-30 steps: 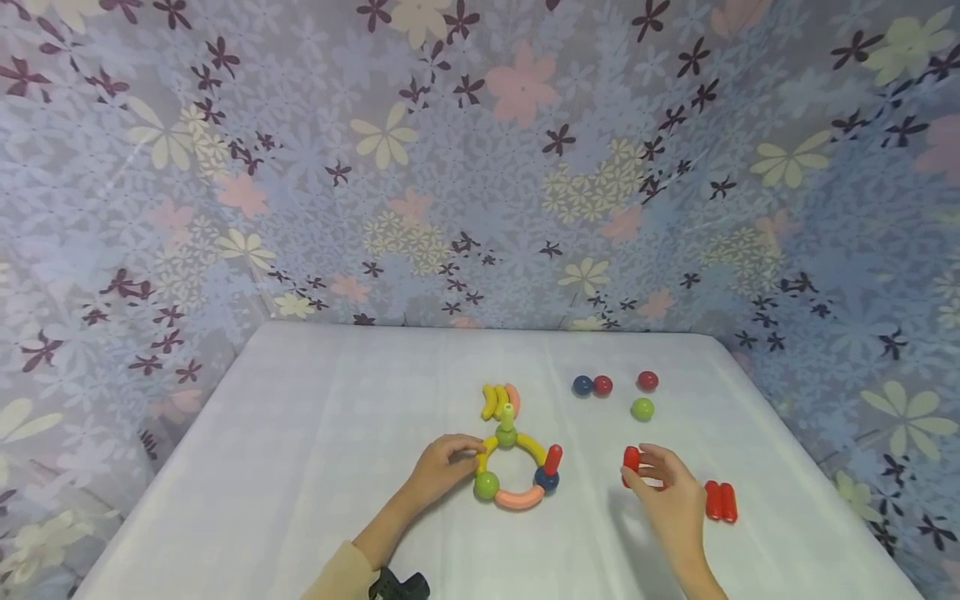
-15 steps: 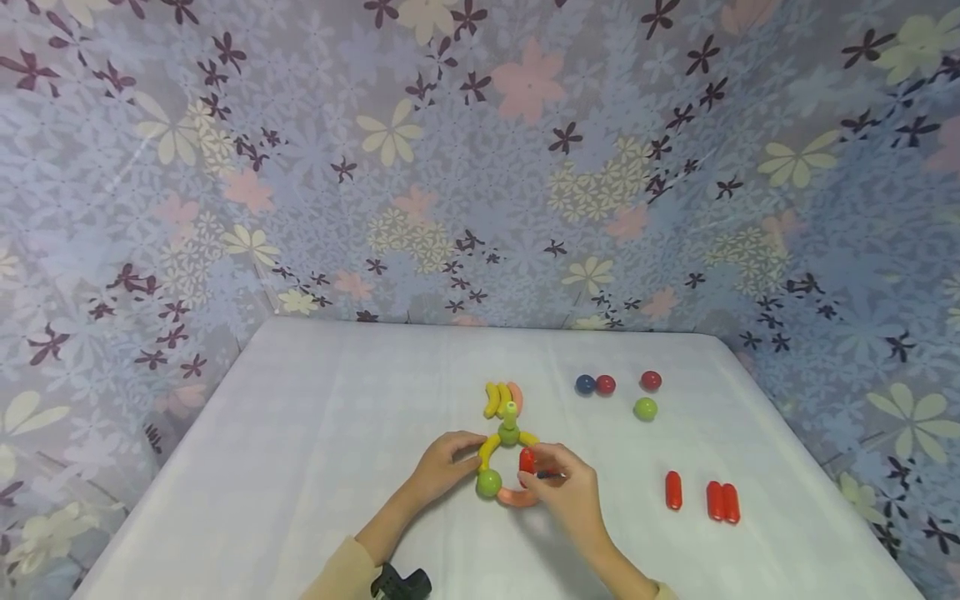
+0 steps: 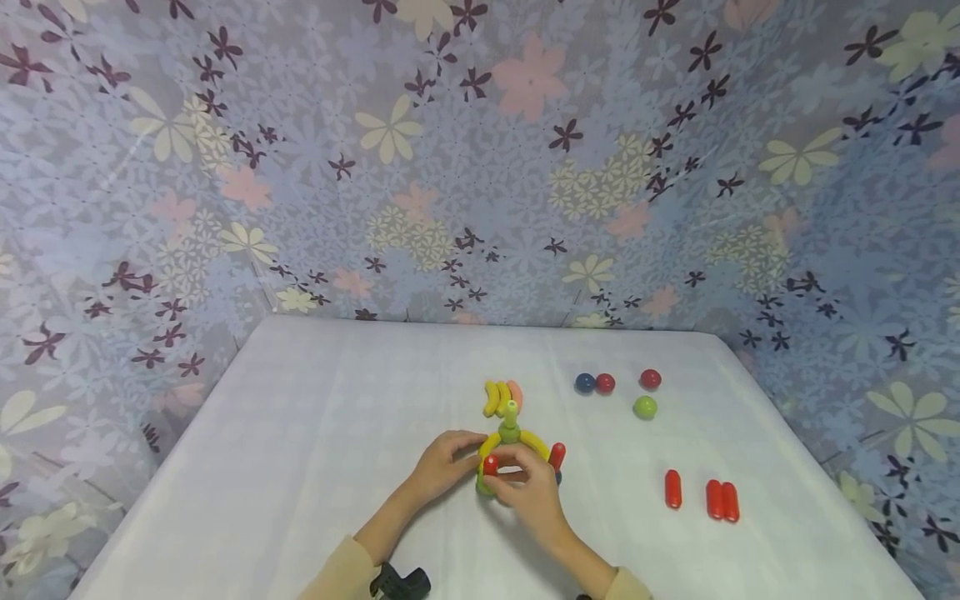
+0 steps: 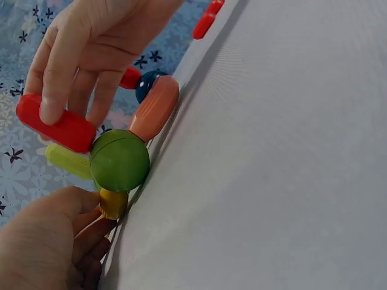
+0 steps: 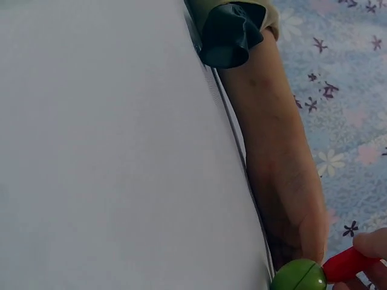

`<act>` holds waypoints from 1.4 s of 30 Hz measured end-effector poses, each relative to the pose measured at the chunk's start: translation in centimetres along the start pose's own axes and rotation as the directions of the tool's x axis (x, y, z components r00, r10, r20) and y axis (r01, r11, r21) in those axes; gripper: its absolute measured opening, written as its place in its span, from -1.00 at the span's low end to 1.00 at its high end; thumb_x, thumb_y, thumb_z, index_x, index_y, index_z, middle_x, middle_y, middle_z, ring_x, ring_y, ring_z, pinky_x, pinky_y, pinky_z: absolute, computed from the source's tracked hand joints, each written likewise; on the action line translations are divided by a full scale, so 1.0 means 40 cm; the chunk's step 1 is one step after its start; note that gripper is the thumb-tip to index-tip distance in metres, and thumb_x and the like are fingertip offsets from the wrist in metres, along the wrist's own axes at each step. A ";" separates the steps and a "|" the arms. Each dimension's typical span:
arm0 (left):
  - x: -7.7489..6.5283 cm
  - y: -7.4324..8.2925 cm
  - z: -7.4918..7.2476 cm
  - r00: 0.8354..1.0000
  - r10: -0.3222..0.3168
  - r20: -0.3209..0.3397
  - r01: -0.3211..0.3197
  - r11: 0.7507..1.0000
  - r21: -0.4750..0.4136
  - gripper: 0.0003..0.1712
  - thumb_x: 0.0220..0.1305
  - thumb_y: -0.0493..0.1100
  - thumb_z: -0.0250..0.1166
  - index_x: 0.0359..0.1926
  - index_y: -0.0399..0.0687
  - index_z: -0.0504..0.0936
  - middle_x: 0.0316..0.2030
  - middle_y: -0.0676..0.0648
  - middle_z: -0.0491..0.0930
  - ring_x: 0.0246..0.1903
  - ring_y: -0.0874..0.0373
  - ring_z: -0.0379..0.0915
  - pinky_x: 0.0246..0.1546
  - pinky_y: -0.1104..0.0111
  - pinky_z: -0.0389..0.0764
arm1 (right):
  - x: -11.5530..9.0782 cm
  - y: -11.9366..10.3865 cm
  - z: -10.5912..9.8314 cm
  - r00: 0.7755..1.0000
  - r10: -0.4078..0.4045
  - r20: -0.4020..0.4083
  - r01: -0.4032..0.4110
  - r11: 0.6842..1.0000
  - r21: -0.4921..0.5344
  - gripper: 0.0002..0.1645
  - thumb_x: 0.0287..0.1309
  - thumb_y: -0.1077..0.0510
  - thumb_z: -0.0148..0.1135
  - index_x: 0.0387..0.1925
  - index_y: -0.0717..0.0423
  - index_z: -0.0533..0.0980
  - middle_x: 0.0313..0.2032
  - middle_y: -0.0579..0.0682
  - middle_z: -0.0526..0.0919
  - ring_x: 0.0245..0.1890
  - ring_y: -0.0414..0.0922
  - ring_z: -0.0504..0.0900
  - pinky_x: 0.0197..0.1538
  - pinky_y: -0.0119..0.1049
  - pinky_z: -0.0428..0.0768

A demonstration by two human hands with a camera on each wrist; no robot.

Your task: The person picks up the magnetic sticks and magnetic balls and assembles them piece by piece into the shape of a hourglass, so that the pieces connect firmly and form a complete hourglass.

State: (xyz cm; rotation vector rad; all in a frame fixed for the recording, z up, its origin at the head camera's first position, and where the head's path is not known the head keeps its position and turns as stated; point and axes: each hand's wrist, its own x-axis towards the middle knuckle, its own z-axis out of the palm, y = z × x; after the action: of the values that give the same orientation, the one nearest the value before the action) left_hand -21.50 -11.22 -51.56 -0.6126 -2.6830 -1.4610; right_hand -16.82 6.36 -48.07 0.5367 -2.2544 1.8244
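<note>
My left hand (image 3: pixel 446 467) pinches a yellow curved rod (image 4: pixel 113 203) at the left side of a ring of balls and curved rods. My right hand (image 3: pixel 531 492) holds a short red rod (image 4: pixel 57 124) between thumb and fingers. In the left wrist view its lower end meets the near green ball (image 4: pixel 120 161); whether it is seated cannot be told. A salmon curved rod (image 4: pixel 156 109) joins that ball to a blue ball (image 4: pixel 145 86), where another red rod (image 3: pixel 557 457) stands. A lime rod (image 3: pixel 512 411) rises from the rear green ball (image 3: pixel 509 432). My right hand hides the ring's front in the head view.
Behind the ring lie yellow curved rods (image 3: pixel 497 398) and a salmon one (image 3: pixel 515 396). Farther right are a blue ball (image 3: pixel 585 383), red balls (image 3: pixel 650 379) and a green ball (image 3: pixel 645 407). Loose red rods (image 3: pixel 673 489) lie at right on the white table (image 3: pixel 337 375).
My right hand has carried the red rod leftward from the table's right side, across the ring, to the near-left green ball. My left hand has stayed at the ring.
</note>
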 end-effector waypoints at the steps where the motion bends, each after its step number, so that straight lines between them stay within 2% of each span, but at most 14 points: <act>1: 0.000 0.000 0.000 1.000 0.004 0.003 -0.004 1.000 0.003 -0.60 0.28 -0.07 0.20 0.10 -0.11 0.58 0.05 -0.08 0.63 0.13 -0.01 0.46 0.19 0.00 0.41 | 0.000 0.001 0.001 1.000 -0.004 0.000 0.004 1.000 -0.003 -0.69 -0.12 0.41 0.41 -0.23 0.30 0.58 -0.25 0.12 0.68 -0.24 -0.26 0.64 -0.23 -0.28 0.70; 6: 0.003 -0.001 0.003 1.000 0.021 -0.007 -0.021 0.999 0.038 -0.60 0.28 -0.07 0.20 0.10 -0.09 0.58 0.05 -0.06 0.63 0.12 0.01 0.46 0.18 0.04 0.43 | -0.003 -0.010 -0.001 1.000 -0.008 0.005 0.009 1.000 -0.026 -0.69 -0.12 0.44 0.39 -0.23 0.30 0.58 -0.24 0.12 0.67 -0.23 -0.21 0.65 -0.23 -0.28 0.70; 9: 0.005 -0.001 0.004 1.000 0.027 -0.013 -0.027 0.998 0.051 -0.58 0.27 -0.02 0.22 0.10 -0.08 0.58 0.05 -0.05 0.63 0.12 0.01 0.46 0.18 0.04 0.43 | -0.005 -0.038 -0.008 0.999 -0.024 0.025 0.025 0.999 -0.041 -0.68 -0.11 0.45 0.38 -0.22 0.29 0.58 -0.23 0.16 0.66 -0.21 -0.17 0.65 -0.22 -0.26 0.70; 13: 0.006 0.001 0.001 1.000 0.027 -0.009 -0.027 0.998 0.051 -0.53 0.25 0.04 0.24 0.12 -0.07 0.57 0.06 -0.05 0.62 0.13 0.01 0.45 0.19 0.03 0.43 | -0.005 -0.046 -0.025 0.992 -0.128 0.013 0.128 0.988 -0.081 -0.68 -0.09 0.45 0.36 -0.22 0.23 0.57 -0.22 0.16 0.66 -0.16 -0.20 0.63 -0.24 -0.26 0.70; 17: 0.005 0.004 -0.005 1.000 0.008 -0.008 -0.007 0.998 0.057 -0.53 0.24 0.03 0.25 0.12 -0.06 0.57 0.06 -0.04 0.62 0.13 0.01 0.45 0.19 0.03 0.43 | 0.002 -0.052 -0.058 0.977 -0.207 -0.050 0.201 0.975 -0.097 -0.71 -0.01 0.45 0.30 -0.21 0.16 0.57 -0.22 0.07 0.65 -0.15 -0.20 0.62 -0.23 -0.37 0.67; 20: 0.006 0.003 -0.008 1.000 -0.004 0.000 0.004 0.998 0.067 -0.54 0.24 0.01 0.26 0.13 -0.04 0.57 0.07 -0.03 0.61 0.14 0.01 0.45 0.20 0.05 0.44 | 0.014 -0.061 -0.093 0.972 -0.203 -0.118 0.186 0.973 -0.139 -0.74 0.03 0.45 0.26 -0.23 0.13 0.58 -0.26 0.01 0.66 -0.21 -0.20 0.61 -0.23 -0.47 0.63; 24: 0.007 -0.002 -0.008 1.000 -0.004 0.012 0.003 0.997 0.075 -0.52 0.26 0.04 0.24 0.15 -0.02 0.56 0.09 -0.02 0.60 0.15 0.02 0.44 0.21 0.07 0.43 | 0.037 -0.054 -0.151 0.962 -0.155 -0.223 0.103 0.968 -0.228 -0.77 0.03 0.47 0.24 -0.26 0.21 0.59 -0.30 0.04 0.66 -0.25 -0.19 0.60 -0.20 -0.58 0.57; 28: 0.001 -0.005 -0.006 1.000 -0.017 0.021 0.016 0.997 0.077 -0.50 0.27 0.08 0.22 0.16 0.00 0.54 0.09 0.00 0.60 0.16 0.04 0.43 0.20 0.07 0.44 | 0.056 -0.021 -0.219 0.936 -0.133 -0.325 0.047 0.964 -0.261 -0.81 0.07 0.42 0.25 -0.24 0.20 0.61 -0.29 0.09 0.68 -0.23 -0.34 0.57 -0.16 -0.70 0.51; 31: -0.003 -0.005 -0.006 1.000 -0.018 0.018 0.016 0.997 0.078 -0.49 0.27 0.09 0.22 0.17 -0.01 0.54 0.10 0.00 0.59 0.16 0.04 0.43 0.21 0.07 0.44 | 0.078 0.019 -0.273 0.893 -0.171 -0.416 0.048 0.956 -0.290 -0.85 0.08 0.41 0.23 -0.27 0.26 0.61 -0.31 0.15 0.67 -0.27 -0.42 0.54 -0.18 -0.71 0.49; 33: -0.004 -0.004 -0.006 1.000 -0.017 0.012 0.016 0.997 0.071 -0.50 0.27 0.07 0.22 0.17 -0.03 0.54 0.09 -0.02 0.59 0.16 0.02 0.43 0.21 0.05 0.43 | 0.097 0.051 -0.306 0.858 -0.178 -0.481 0.015 0.946 -0.323 -0.86 0.07 0.42 0.22 -0.28 0.31 0.61 -0.31 0.18 0.66 -0.29 -0.39 0.53 -0.19 -0.71 0.48; 35: -0.006 -0.004 -0.006 1.000 -0.023 0.009 0.023 0.997 0.071 -0.51 0.27 0.05 0.22 0.17 -0.03 0.54 0.09 -0.03 0.59 0.16 0.01 0.43 0.20 0.04 0.43 | 0.113 0.081 -0.335 0.832 -0.150 -0.535 -0.053 0.937 -0.345 -0.84 0.06 0.43 0.20 -0.26 0.34 0.59 -0.28 0.20 0.64 -0.25 -0.31 0.53 -0.16 -0.62 0.47; 37: -0.008 -0.005 -0.003 0.999 -0.034 0.010 0.033 0.997 0.071 -0.52 0.27 0.04 0.22 0.16 -0.03 0.54 0.09 -0.03 0.59 0.16 0.01 0.43 0.20 0.04 0.44 | 0.126 0.108 -0.359 0.823 -0.094 -0.560 -0.136 0.925 -0.356 -0.78 0.07 0.43 0.18 -0.19 0.36 0.57 -0.18 0.25 0.61 -0.14 -0.15 0.54 -0.03 -0.43 0.49; 39: -0.009 -0.006 0.001 0.999 -0.039 0.012 0.038 0.997 0.070 -0.52 0.27 0.04 0.22 0.16 -0.02 0.54 0.09 -0.02 0.59 0.16 0.01 0.43 0.20 0.04 0.44 | 0.137 0.131 -0.377 0.828 -0.038 -0.559 -0.205 0.908 -0.365 -0.70 0.07 0.42 0.16 -0.10 0.39 0.54 -0.07 0.30 0.56 0.00 0.07 0.50 0.13 -0.17 0.46; 42: -0.007 -0.006 0.007 1.000 -0.029 0.008 0.028 0.997 0.075 -0.52 0.28 0.06 0.21 0.16 0.00 0.54 0.09 0.00 0.59 0.15 0.02 0.44 0.19 0.06 0.45 | 0.153 0.163 -0.401 0.857 0.032 -0.514 -0.261 0.887 -0.381 -0.59 0.06 0.41 0.14 0.01 0.46 0.46 0.06 0.40 0.46 0.17 0.28 0.37 0.29 0.14 0.28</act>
State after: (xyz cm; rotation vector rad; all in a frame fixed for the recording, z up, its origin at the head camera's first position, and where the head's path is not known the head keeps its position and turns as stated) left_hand -21.27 -11.21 -51.98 -0.5802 -2.7500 -1.3606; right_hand -26.22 22.13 -48.10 -0.1838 -2.2583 1.2357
